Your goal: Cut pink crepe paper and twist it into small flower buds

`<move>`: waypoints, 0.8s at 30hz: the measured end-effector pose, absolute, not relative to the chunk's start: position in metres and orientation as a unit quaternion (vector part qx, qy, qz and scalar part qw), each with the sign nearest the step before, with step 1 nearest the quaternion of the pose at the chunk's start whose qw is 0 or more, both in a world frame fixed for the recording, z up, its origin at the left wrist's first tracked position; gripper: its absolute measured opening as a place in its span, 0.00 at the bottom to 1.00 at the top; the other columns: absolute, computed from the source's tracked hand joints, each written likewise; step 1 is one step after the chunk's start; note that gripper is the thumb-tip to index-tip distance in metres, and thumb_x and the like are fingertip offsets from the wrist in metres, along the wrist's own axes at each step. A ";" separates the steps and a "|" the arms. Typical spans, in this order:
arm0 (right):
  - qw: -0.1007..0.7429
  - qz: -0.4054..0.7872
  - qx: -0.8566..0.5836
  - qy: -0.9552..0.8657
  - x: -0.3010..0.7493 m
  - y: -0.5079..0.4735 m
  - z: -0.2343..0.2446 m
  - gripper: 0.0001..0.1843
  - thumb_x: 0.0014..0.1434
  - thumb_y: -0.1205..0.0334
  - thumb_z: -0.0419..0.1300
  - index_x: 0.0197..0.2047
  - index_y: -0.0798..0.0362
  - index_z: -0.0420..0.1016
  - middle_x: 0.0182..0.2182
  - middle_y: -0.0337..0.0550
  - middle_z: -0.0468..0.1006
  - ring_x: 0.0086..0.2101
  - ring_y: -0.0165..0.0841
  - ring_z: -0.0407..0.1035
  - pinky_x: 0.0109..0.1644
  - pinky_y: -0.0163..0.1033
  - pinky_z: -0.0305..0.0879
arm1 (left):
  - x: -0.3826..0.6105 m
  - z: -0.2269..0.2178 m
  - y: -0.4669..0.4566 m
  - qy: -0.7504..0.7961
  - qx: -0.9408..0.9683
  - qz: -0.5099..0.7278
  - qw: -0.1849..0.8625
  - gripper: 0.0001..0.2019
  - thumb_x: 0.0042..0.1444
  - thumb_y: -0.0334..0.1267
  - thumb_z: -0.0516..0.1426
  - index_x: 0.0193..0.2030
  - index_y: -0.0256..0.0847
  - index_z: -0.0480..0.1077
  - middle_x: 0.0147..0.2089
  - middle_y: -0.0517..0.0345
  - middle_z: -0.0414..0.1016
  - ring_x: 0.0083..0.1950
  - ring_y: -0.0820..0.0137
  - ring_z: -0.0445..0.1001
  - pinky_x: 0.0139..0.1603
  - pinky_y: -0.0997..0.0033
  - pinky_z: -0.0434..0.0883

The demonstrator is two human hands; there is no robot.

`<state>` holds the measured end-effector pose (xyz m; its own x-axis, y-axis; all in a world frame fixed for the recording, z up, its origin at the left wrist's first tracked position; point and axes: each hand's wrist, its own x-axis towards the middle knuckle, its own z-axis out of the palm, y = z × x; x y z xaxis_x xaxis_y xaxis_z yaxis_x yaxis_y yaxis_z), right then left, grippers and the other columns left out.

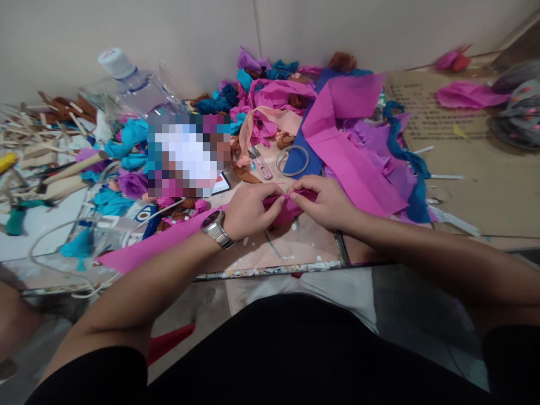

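My left hand [252, 209] and my right hand [317, 201] meet over the near part of the table, thumbs and fingertips pinched close together. Between them they grip a strip of magenta crepe paper [164, 243], which runs off to the left under my left forearm. A bunched bit of it shows below my right fingers. Just beyond my hands lie small pink-handled thread snips [261, 164] and a thin metal ring [292, 161], part of it resting on a dark blue sheet. Large magenta crepe paper [358, 152] spreads out near my right hand.
A clear plastic bottle [141, 90] stands at the back left. Crumpled paper flowers [135, 132] and wooden sticks [29, 135] crowd the left side. A white cable [40, 239] loops near the front edge. Cardboard [464, 169] lies at the right. A blurred patch covers a screen.
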<state>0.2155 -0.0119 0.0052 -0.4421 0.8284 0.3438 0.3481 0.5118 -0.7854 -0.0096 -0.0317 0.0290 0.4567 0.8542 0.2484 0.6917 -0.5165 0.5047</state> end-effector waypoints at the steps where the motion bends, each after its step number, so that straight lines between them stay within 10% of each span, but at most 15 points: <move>1: 0.373 0.320 -0.375 -0.786 0.215 -0.012 0.005 0.06 0.66 0.63 0.63 0.38 0.50 0.82 0.37 0.43 0.87 0.40 0.40 0.79 0.48 0.45 0.72 | -0.009 0.029 -0.032 0.461 0.836 0.243 0.171 0.15 0.69 0.44 0.57 0.41 0.40 0.83 0.35 0.55 0.85 0.33 0.68 0.77 0.39 0.67 0.67; 24: 0.374 0.276 -0.361 -0.808 0.217 -0.013 0.004 0.05 0.65 0.62 0.67 0.40 0.49 0.87 0.38 0.41 0.90 0.39 0.39 0.82 0.48 0.44 0.72 | -0.015 0.035 -0.028 0.455 0.828 0.209 0.253 0.12 0.66 0.40 0.57 0.41 0.39 0.81 0.33 0.58 0.82 0.33 0.70 0.74 0.37 0.68 0.65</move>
<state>0.2169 -0.0131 0.0042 -0.4594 0.7900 0.4060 0.3764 0.5871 -0.7167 -0.0146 -0.0278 0.0348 0.4995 0.8586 0.1156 0.6472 -0.4585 0.6091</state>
